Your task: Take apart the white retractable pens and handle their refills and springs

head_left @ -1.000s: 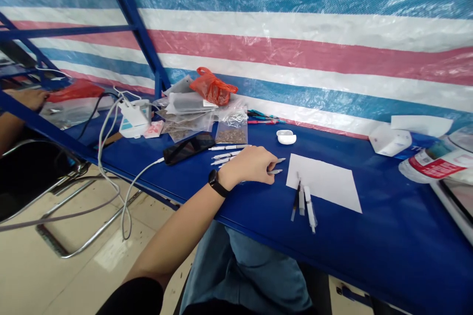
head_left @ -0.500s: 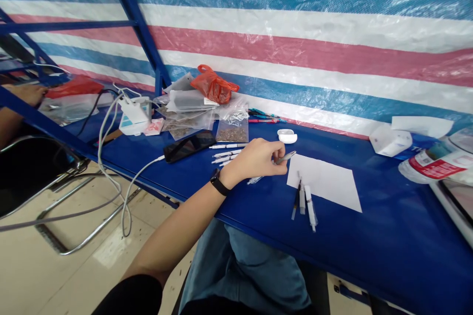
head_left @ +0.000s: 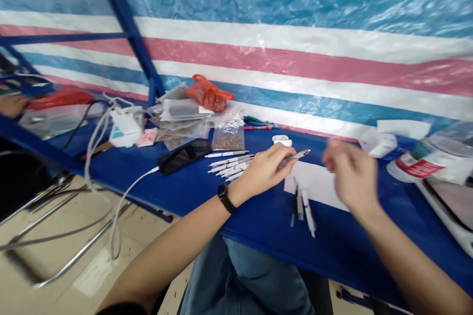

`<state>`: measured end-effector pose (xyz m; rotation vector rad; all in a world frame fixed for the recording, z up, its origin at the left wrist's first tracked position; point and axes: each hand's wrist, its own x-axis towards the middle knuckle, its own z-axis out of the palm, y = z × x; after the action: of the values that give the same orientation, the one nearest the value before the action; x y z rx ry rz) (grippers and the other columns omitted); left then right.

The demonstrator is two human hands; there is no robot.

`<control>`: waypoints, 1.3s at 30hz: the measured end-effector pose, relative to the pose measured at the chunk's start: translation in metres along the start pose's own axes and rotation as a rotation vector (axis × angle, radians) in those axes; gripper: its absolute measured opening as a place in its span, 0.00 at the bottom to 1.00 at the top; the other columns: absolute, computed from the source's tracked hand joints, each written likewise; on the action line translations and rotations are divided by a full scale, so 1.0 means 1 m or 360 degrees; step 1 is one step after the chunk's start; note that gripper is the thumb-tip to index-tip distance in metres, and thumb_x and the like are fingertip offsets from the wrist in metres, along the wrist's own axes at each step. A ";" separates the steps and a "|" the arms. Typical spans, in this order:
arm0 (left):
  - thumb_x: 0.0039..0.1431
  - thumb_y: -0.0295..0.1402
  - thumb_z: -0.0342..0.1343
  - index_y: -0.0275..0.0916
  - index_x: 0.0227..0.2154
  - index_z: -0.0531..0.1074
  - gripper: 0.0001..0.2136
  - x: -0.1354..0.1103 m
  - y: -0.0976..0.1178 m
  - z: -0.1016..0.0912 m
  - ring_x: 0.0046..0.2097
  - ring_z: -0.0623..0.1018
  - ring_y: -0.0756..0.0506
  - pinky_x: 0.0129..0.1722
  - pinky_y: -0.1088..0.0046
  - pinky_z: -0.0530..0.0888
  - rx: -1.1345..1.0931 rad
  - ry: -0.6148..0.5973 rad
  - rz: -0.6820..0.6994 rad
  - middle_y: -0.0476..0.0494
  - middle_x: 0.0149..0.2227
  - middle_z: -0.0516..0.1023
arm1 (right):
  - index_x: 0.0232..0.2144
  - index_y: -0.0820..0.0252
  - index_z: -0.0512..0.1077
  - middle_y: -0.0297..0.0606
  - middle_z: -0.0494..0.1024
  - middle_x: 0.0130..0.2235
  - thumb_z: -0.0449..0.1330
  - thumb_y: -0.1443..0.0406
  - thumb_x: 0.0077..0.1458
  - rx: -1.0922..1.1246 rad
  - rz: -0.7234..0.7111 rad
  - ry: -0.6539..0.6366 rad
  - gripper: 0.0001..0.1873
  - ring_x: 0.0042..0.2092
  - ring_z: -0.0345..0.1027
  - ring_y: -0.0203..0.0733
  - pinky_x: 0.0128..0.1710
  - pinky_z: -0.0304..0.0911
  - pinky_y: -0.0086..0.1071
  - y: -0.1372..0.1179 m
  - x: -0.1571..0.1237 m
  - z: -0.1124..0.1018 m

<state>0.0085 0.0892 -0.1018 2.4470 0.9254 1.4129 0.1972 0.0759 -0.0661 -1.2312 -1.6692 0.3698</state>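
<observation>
As left hand point(head_left: 263, 170) holds pen point(head_left: 295, 155), paper point(head_left: 308, 179) lies beyond.

This is a makeshift workroom, not a home: a striped plastic tarpaulin point(head_left: 295, 15) forms the wall behind a blue steel frame point(head_left: 127, 24). My bench point(head_left: 332, 241) has a blue covering and carries rows of slim white pens point(head_left: 229, 165), and the floor point(head_left: 148, 251) is beige tile.

Behind my desk point(head_left: 343, 246) hangs a blue, white and pink striped tarp point(head_left: 295, 24) on a blue metal frame point(head_left: 127, 24); below the desk's near edge lie a pale tiled floor point(head_left: 144, 236) and a chrome-legged chair point(head_left: 70, 255).
</observation>
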 end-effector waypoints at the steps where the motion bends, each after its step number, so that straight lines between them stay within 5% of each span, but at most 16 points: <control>1: 0.73 0.34 0.48 0.38 0.45 0.69 0.07 0.000 0.001 0.001 0.33 0.76 0.51 0.35 0.76 0.73 0.0014 0.0008 0.0036 0.44 0.41 0.75 | 0.22 0.60 0.70 0.32 0.68 0.21 0.55 0.41 0.62 0.0040 0.0027 -0.0074 0.31 0.25 0.62 0.36 0.26 0.59 0.31 -0.001 0.000 0.004; 4: 0.74 0.31 0.47 0.38 0.45 0.69 0.07 0.001 0.002 0.002 0.38 0.77 0.49 0.37 0.75 0.74 0.0068 -0.0015 0.0100 0.44 0.41 0.74 | 0.17 0.57 0.65 0.33 0.65 0.19 0.52 0.35 0.58 0.0324 0.0188 -0.0306 0.36 0.23 0.60 0.36 0.24 0.56 0.32 0.000 -0.002 0.020; 12: 0.75 0.36 0.44 0.41 0.51 0.69 0.11 0.001 0.009 0.008 0.39 0.79 0.46 0.37 0.73 0.73 0.0206 -0.0265 -0.0140 0.43 0.44 0.77 | 0.16 0.55 0.61 0.30 0.61 0.19 0.54 0.32 0.54 0.0445 0.0281 -0.0009 0.37 0.22 0.55 0.36 0.24 0.55 0.33 0.010 -0.009 0.029; 18: 0.74 0.39 0.43 0.41 0.40 0.68 0.12 0.003 0.013 0.004 0.27 0.72 0.48 0.30 0.74 0.65 -0.0040 -0.0517 -0.0400 0.52 0.25 0.68 | 0.18 0.54 0.53 0.29 0.54 0.20 0.49 0.32 0.58 0.0347 0.0165 -0.0152 0.36 0.24 0.48 0.36 0.25 0.53 0.33 0.002 -0.011 0.020; 24: 0.72 0.45 0.44 0.40 0.34 0.65 0.15 0.007 0.015 -0.004 0.26 0.64 0.51 0.28 0.75 0.62 -0.0648 -0.0532 -0.0581 0.55 0.25 0.61 | 0.23 0.54 0.61 0.32 0.64 0.25 0.47 0.37 0.64 0.0314 -0.0111 -0.0287 0.32 0.26 0.56 0.37 0.29 0.58 0.34 -0.001 -0.009 0.010; 32: 0.71 0.40 0.46 0.41 0.44 0.64 0.09 0.005 0.012 -0.001 0.23 0.64 0.51 0.28 0.75 0.58 -0.0332 -0.0489 -0.0539 0.59 0.21 0.60 | 0.33 0.54 0.75 0.36 0.78 0.35 0.66 0.56 0.54 0.0656 0.0083 -0.0153 0.10 0.36 0.70 0.42 0.38 0.66 0.37 0.012 -0.003 0.007; 36: 0.72 0.41 0.45 0.42 0.42 0.64 0.09 0.004 0.009 -0.001 0.23 0.65 0.50 0.28 0.75 0.57 -0.0302 -0.0439 -0.0504 0.59 0.21 0.60 | 0.39 0.52 0.75 0.37 0.80 0.41 0.68 0.55 0.52 0.0736 0.0162 -0.0160 0.13 0.45 0.74 0.47 0.45 0.69 0.41 0.010 -0.003 0.005; 39: 0.72 0.40 0.46 0.42 0.41 0.65 0.08 0.004 0.008 -0.002 0.22 0.65 0.51 0.28 0.75 0.57 -0.0243 -0.0455 -0.0472 0.58 0.21 0.60 | 0.39 0.53 0.75 0.36 0.79 0.34 0.71 0.52 0.49 0.0689 0.0265 -0.0113 0.19 0.39 0.74 0.46 0.40 0.71 0.40 0.010 -0.004 0.006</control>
<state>0.0120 0.0848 -0.0947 2.2118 1.0184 0.9681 0.1978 0.0787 -0.0781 -1.0388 -1.4476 0.8384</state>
